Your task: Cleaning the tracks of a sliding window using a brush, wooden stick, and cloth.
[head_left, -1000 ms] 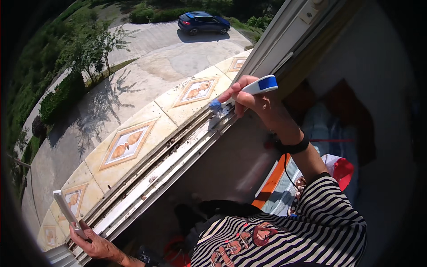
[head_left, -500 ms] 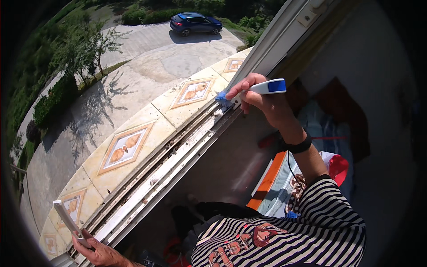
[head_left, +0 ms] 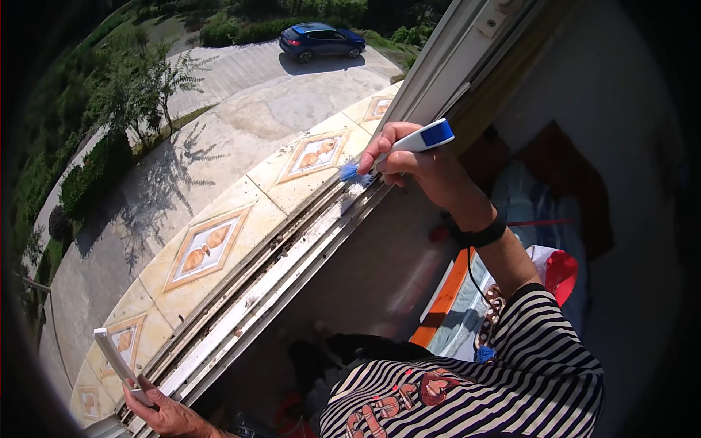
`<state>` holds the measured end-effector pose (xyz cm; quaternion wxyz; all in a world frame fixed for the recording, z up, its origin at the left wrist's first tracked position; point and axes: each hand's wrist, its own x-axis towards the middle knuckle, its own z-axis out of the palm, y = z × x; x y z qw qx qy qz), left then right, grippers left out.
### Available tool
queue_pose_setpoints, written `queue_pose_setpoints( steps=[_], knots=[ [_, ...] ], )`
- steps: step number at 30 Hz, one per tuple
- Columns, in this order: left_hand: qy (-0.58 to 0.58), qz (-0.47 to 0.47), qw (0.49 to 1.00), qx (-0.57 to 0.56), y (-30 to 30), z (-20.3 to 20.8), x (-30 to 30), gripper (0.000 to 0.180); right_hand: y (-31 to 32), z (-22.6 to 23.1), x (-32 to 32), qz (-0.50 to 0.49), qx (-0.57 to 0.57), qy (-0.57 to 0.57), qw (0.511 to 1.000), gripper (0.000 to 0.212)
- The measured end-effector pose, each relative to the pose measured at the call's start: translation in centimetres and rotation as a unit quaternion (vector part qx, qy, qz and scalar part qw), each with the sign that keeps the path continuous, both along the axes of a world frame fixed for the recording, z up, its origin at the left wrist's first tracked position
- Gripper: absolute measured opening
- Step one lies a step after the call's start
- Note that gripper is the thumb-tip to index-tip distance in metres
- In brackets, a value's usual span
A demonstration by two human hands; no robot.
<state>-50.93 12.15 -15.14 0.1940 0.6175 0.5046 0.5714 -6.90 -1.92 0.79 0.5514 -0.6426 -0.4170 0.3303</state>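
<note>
Right hand: my right hand, upper centre of the frame, fingers wrapped tight round the small white brush with blue end cap and blue bristles.
Brush: bristles poke out left of my knuckles, down on the dusty metal window track (cap end sticks out upper right).
Left hand: my left hand, bottom left, gripping a flat white plastic bar by its lower end.
Below: tiled ledge.
</note>
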Motion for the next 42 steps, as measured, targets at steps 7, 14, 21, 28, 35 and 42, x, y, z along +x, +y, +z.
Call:
queue_pose_setpoints(
  steps=[7, 14, 21, 28, 35, 42],
  knots=[
    [-0.188, 0.129, 0.939, -0.256, 1.9, 6.5, 2.6, 0.036, 0.3, -3.0, -0.6, 0.079, -0.028, 0.048, 0.995, 0.01],
    [0.018, -0.005, 1.0, -0.013, -0.5, 1.2, 1.0, 0.035, 3.8, -1.1, -4.3, 0.115, 0.058, 0.164, 0.978, 0.01],
    [0.02, -0.01, 1.0, -0.017, -0.8, 1.2, 0.7, 0.035, -1.4, 1.3, 1.2, -0.015, -0.041, -0.004, 0.999, 0.012],
    [0.048, -0.001, 0.999, -0.009, -0.6, 1.4, 1.1, 0.035, 0.4, -0.4, -1.4, 0.067, -0.115, 0.103, 0.986, 0.015],
    [0.03, -0.007, 1.0, 0.003, -0.6, 1.1, 0.7, 0.034, 1.0, 1.9, -0.4, 0.073, -0.013, 0.082, 0.994, 0.009],
    [0.03, 0.002, 0.999, 0.014, -0.6, 1.0, 1.1, 0.032, 2.7, -1.7, -3.4, 0.112, -0.086, 0.169, 0.975, 0.016]
  ],
)
